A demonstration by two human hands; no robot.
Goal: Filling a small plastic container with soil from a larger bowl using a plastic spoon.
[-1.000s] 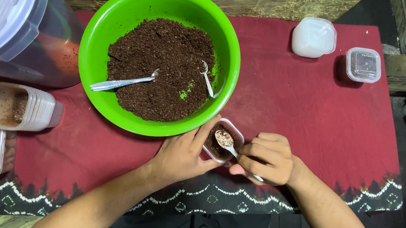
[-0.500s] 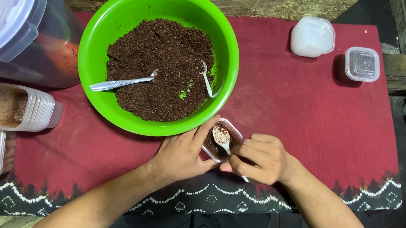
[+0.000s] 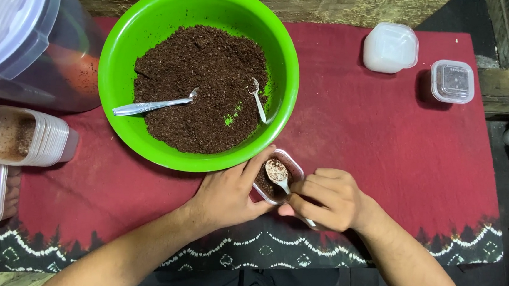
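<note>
A small clear plastic cup (image 3: 275,182), partly filled with dark brown crumb, is gripped between the curled fingers and thumb of the left hand (image 3: 228,194), just below the near rim of the green bowl (image 3: 120,117). A small white plastic spoon (image 3: 277,171), dusted with crumbs, is held over the cup's mouth, its handle pinched between the closed fingertips of the right hand (image 3: 325,197). Beyond the fingers, two more spoons are seen lying in the bowl's brown crumb mixture (image 3: 202,87), and lidded containers (image 3: 390,47) are set well apart on the red cloth (image 3: 384,139).
</note>
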